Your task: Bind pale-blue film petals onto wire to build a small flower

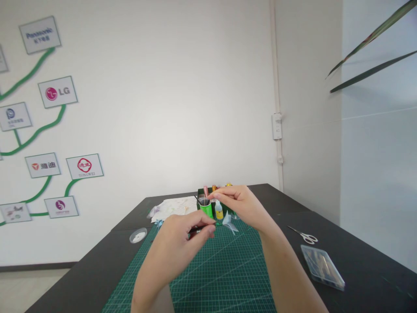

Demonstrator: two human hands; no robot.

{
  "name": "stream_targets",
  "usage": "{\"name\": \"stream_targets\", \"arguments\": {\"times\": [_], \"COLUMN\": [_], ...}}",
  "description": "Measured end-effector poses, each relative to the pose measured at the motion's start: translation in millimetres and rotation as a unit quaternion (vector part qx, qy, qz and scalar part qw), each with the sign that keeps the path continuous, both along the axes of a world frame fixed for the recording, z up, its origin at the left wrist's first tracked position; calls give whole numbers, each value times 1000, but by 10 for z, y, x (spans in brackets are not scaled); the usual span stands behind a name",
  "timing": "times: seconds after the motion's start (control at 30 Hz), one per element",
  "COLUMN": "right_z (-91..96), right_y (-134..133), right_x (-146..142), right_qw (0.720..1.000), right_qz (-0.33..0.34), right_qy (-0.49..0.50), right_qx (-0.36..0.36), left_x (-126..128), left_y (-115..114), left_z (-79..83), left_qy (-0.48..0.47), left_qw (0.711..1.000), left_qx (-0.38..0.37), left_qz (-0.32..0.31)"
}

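Note:
My left hand (179, 237) is closed around a thin dark tool (197, 228), whose exact kind I cannot make out; its tip points right. Higher and to the right, my right hand (240, 205) has thumb and index finger pinched together, and whatever they hold is too small to name. Just beyond the fingertips stand a bright green cup (206, 211) with dark sticks in it and a small bottle (219, 211) with a yellow label. A pale blue piece like folded fabric (230, 223) lies below my right hand on the green cutting mat (224, 265).
A crumpled white sheet (172, 208) lies at the back left, with a round clear dish (138, 235) nearer. Scissors (305, 236) and a clear plastic case (322, 267) lie on the black table (361, 269) at right. Small bottles (206, 190) stand in a dark green box at the back.

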State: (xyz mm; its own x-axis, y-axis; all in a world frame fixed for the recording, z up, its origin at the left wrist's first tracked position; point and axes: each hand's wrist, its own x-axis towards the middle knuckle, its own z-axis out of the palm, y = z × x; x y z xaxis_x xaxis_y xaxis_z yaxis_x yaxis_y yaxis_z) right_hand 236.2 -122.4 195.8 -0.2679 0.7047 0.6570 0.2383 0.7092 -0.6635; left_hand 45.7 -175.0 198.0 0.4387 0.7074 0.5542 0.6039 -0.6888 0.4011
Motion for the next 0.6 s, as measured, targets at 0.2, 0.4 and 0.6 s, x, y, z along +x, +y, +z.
{"name": "stream_targets", "arguments": {"times": [0.2, 0.4, 0.6], "right_z": [-9, -5, -27], "right_y": [-7, -21, 31], "right_x": [-2, -7, -6], "right_qw": [1000, 1000, 999], "right_qz": [9, 10, 23], "right_qy": [8, 10, 26], "right_qx": [8, 22, 30], "left_x": [-24, -33, -55], "left_y": [18, 21, 4], "left_z": [1, 21, 36], "left_qy": [50, 89, 103], "left_qw": [998, 995, 992], "left_qx": [-33, -51, -70], "left_qz": [2, 6, 19]}}
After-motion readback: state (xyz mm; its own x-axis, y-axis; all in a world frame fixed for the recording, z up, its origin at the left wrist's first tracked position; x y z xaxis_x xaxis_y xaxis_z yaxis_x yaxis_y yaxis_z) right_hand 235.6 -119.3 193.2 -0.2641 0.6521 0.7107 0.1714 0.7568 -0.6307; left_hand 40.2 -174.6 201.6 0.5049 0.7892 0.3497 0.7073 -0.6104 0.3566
